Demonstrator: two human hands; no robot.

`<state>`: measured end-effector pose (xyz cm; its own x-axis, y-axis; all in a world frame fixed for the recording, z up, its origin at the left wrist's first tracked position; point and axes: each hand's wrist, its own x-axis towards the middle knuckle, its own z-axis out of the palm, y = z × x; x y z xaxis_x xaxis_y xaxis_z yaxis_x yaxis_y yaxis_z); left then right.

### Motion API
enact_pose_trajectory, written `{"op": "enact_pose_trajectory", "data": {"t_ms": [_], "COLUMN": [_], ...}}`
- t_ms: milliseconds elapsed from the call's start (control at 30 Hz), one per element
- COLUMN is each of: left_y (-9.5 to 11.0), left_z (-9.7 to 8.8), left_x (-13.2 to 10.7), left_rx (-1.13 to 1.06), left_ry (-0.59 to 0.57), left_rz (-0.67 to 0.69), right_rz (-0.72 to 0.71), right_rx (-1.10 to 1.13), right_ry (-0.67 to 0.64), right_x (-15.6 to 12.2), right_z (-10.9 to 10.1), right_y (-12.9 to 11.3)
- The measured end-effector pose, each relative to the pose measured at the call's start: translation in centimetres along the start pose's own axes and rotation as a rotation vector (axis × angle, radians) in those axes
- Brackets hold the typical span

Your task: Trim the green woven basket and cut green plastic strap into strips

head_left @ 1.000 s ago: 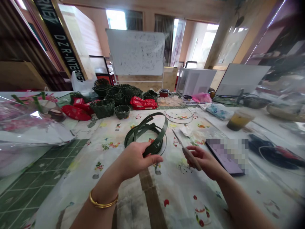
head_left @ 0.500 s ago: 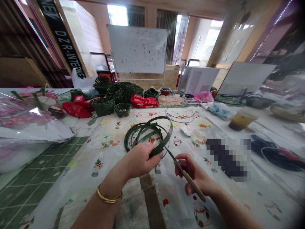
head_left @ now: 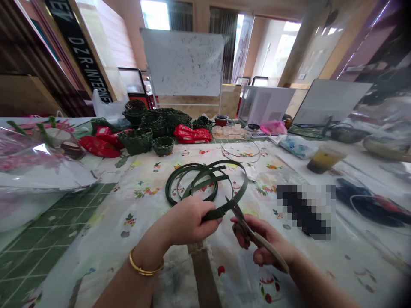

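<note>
A person's two bare hands work over a table covered in a flowered cloth (head_left: 144,205), seen from their own head. The left hand (head_left: 189,220), with a gold bangle (head_left: 143,269) on its wrist, sits near the middle of the scene, its fingers and thumb pinched shut on a green strip (head_left: 205,182). The strip runs from that grip into a loose coil of several loops lying on the cloth just beyond the hand, with one loop standing up off the table. The right hand (head_left: 263,244) is just right of the left, fingers curled tightly around the handles of a pair of scissors (head_left: 244,222). The blades point up and to the left and meet the strip right beside the left thumb; how far apart they are cannot be told. Farther off on the left stands a cluster of dark green woven baskets (head_left: 136,141), with red packets (head_left: 191,134) beside them. A thin wire ring (head_left: 240,152) lies beyond the coil, and a cup holding a brown drink (head_left: 323,159) stands far right. A whiteboard (head_left: 183,62) stands behind the table
</note>
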<state>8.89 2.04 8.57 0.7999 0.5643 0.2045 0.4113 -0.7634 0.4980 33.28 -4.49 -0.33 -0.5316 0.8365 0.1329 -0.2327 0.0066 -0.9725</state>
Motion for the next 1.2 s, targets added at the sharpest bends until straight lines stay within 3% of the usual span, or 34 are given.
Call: {"op": "enact_pose_trajectory", "data": {"t_ms": [400,500,667,767,933,1200], "left_y": [0.3,0.5,0.8,0.8,0.8,0.3], "left_z": [0.8,0.8,0.4,0.2,-0.4,-0.6], "left_x": [0.2,0.3,0.5,0.4,0.2,-0.1], "left_rx": [0.162,0.200,0.226,0.199,0.124,0.085], "left_ry": [-0.011,-0.043,-0.139,-0.166,-0.177,-0.193], "left_rz": [0.025,0.007,-0.071,-0.102,-0.122,-0.145], "right_rz": [0.074,0.026,-0.136,-0.265,-0.417,-0.398], "right_rx": [-0.248,-0.351,-0.795,-0.955,-1.041,-1.078], "right_ry": [-0.036,0.025,0.235,0.247,0.267,0.262], "right_x": [-0.3,-0.5,-0.6,-0.4,-0.1,0.0], "right_z": [0.3,0.6,1.0,1.4,2.2,1.7], "right_y": [-0.4,0.0,0.5,0.3,0.2,0.9]}}
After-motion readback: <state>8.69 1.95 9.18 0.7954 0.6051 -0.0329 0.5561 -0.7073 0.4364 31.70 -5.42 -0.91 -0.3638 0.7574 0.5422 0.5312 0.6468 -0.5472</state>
